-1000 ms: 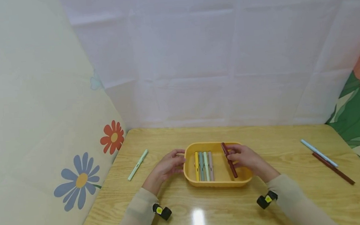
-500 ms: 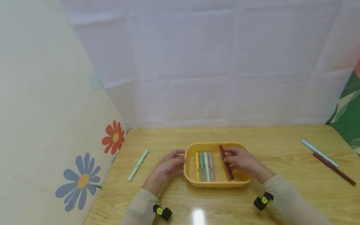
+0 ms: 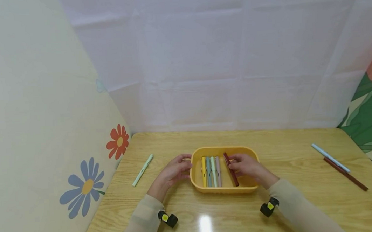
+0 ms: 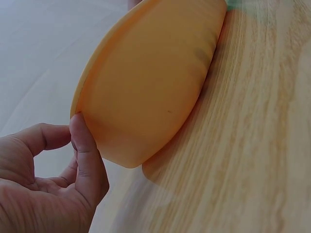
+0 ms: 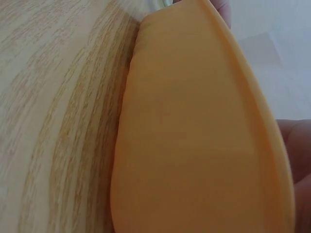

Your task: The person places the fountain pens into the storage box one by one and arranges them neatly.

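A yellow plastic basket [image 3: 227,190] stands on the wooden table. In it, side by side on the left, lie a yellow pen [image 3: 204,181], a grey-blue pen [image 3: 209,180], a pale green pen [image 3: 214,179] and a lilac pen [image 3: 219,180]. My left hand [image 3: 175,171] pinches the basket's left rim; its thumb [image 4: 82,145] shows there in the left wrist view. Inside the right half, my right hand [image 3: 246,166] holds a dark red pen [image 3: 233,175], slightly slanted, to the right of the row. The basket's wall [image 5: 189,121] hides most of that hand in the right wrist view.
Left of the basket a pale green pen [image 3: 143,170] lies on the table [image 3: 185,214]. Far right, a light blue pen [image 3: 329,157] and a brownish-red pen [image 3: 346,175] lie close together, appearing to touch. A white cloth [image 3: 196,77] hangs behind the table.
My right hand has moved left within the basket, carrying the dark red pen nearer the row and slightly toward me. The left hand stays at the rim.
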A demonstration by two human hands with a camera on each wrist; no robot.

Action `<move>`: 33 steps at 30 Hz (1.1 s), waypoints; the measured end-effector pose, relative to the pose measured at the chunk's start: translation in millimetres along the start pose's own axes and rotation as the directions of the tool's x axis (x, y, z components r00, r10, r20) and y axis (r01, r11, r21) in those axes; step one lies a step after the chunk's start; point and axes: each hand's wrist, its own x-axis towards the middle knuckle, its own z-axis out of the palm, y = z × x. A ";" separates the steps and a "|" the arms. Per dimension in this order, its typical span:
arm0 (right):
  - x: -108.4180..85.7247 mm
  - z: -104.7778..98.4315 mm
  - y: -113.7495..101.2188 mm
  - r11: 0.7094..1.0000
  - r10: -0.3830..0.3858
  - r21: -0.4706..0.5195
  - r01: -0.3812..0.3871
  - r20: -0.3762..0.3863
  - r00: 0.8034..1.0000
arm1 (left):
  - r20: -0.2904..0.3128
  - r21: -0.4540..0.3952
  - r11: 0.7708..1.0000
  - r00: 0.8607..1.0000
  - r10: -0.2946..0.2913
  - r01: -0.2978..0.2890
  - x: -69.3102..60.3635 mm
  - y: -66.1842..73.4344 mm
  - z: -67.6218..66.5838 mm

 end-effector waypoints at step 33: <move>12.9 15.6 4.3 0.991 0.071 -0.110 -0.070 0.013 0.997 | -0.003 -0.006 1.000 1.000 0.012 -0.012 -0.5 -0.5 1.0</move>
